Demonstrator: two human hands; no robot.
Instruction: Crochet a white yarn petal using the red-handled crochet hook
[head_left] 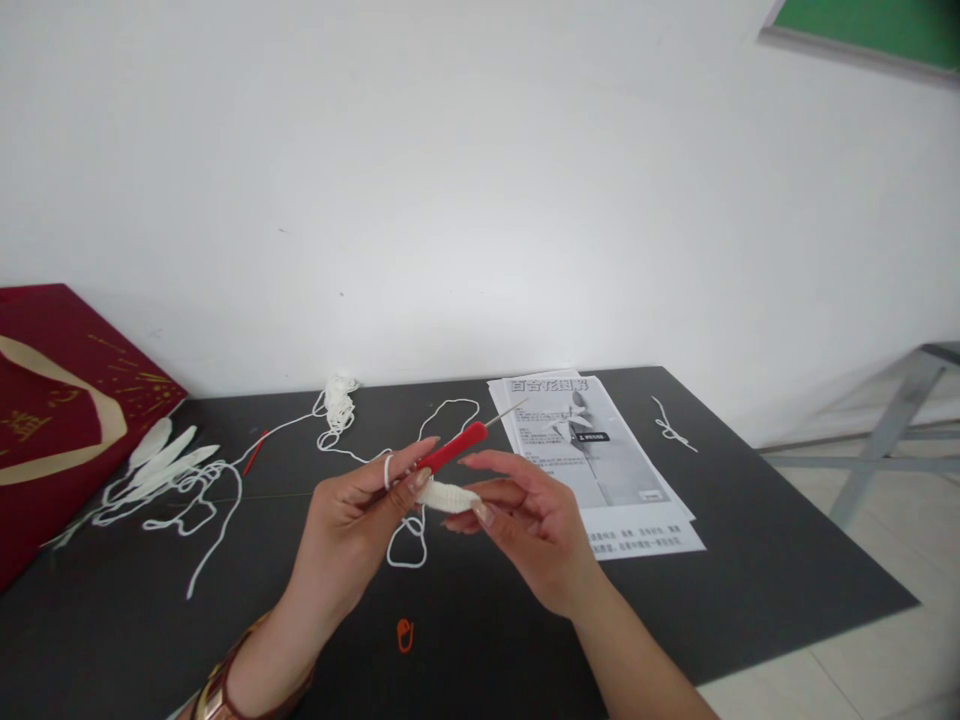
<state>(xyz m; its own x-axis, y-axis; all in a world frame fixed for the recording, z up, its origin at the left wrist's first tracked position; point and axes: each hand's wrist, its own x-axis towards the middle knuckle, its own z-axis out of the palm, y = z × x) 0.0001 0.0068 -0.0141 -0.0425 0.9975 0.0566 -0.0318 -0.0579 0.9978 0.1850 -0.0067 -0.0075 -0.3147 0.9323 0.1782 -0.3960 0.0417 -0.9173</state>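
Observation:
My left hand (367, 510) is closed around a crochet hook (454, 447) with a red handle, its thin metal shaft pointing up and right. Between the same thumb and fingers sits one end of a small white crocheted piece (448, 496). The other end of that piece is pinched by the thumb of my right hand (532, 520), whose upper fingers stay loosely curled. White yarn (409, 565) loops down beneath the piece onto the table and wraps a finger of my left hand. An orange stitch marker (405, 635) lies in front of my hands.
Printed sheets (637, 500) lie on the dark table (787, 580) to the right, with a short knotted yarn piece (673, 432) beyond. Leftward are a yarn bundle (339, 402), white crocheted petals (169, 460), a thin red stick (255, 452) and a dark red bag (60, 390).

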